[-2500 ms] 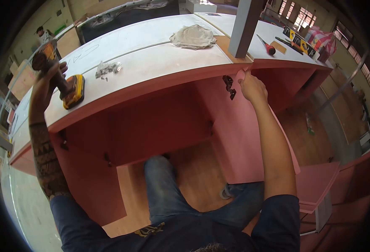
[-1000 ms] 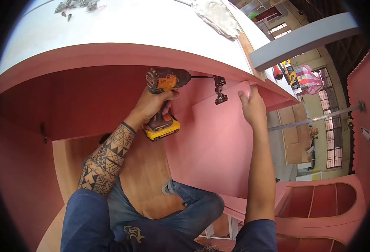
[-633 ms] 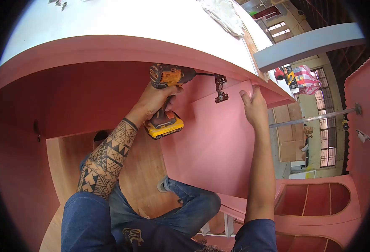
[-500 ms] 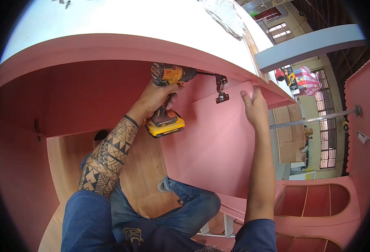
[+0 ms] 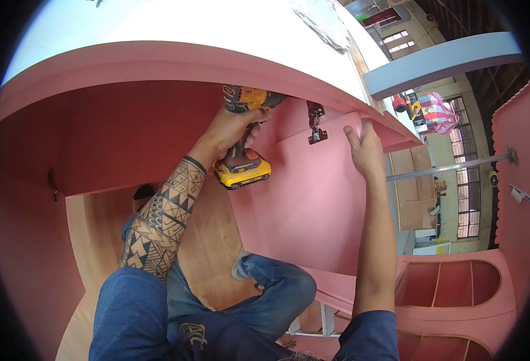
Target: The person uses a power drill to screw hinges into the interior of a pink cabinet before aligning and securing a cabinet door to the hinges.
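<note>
My left hand [image 5: 236,129] is wrapped around the grip of a black and yellow cordless drill [image 5: 241,165], which points right beneath the pink cabinet's edge. The drill's bit is hidden behind that edge. To its right, a dark metal hinge [image 5: 317,123] joins the cabinet's inside and a pink door panel [image 5: 313,198]. My right hand [image 5: 367,150] grips the panel's upper right edge, thumb on the near face and fingers partly out of sight behind it.
A white top surface [image 5: 174,30] lies above the opening, with crumpled plastic [image 5: 321,24] on it. A pale blue beam [image 5: 445,65] juts in at right. Behind it are a striped bag [image 5: 439,114] and a metal rail [image 5: 451,168]. Pink arched shelving [image 5: 451,316] stands lower right.
The drill has backed off from the hinge and risen slightly, its bit passing out of sight behind the edge. My right hand keeps its hold on the panel.
</note>
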A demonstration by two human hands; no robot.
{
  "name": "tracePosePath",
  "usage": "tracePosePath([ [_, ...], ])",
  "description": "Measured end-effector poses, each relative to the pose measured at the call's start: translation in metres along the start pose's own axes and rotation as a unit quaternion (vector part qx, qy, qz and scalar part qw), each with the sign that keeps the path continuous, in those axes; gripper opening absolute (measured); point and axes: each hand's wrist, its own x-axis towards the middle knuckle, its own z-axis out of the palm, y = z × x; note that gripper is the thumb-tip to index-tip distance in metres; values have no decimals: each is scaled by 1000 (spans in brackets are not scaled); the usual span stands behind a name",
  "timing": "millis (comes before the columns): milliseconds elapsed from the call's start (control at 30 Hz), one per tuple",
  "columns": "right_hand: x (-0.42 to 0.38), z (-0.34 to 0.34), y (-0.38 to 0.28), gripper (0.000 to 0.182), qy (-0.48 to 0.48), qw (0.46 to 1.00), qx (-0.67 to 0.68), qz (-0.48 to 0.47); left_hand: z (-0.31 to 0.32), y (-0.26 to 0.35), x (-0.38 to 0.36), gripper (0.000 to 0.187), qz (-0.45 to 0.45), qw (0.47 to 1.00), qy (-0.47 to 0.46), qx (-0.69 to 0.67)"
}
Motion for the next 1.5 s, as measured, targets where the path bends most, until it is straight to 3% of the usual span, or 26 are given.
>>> tracePosePath([
  [967, 1, -1, 4, 56, -1, 1000, -9, 5, 0, -2, 4, 34, 16, 1000, -8, 23],
  [1233, 2, -2, 4, 55, -10, 1000, -13, 10, 2, -3, 6, 25, -6, 1000, -3, 19],
  [1300, 2, -3, 4, 68, -29, 999, 0, 29, 3, -1, 5, 25, -10, 1000, -5, 20],
  [1500, 4, -1, 8, 63, -29, 999, 10, 23, 4, -3, 7, 24, -15, 1000, -10, 25],
])
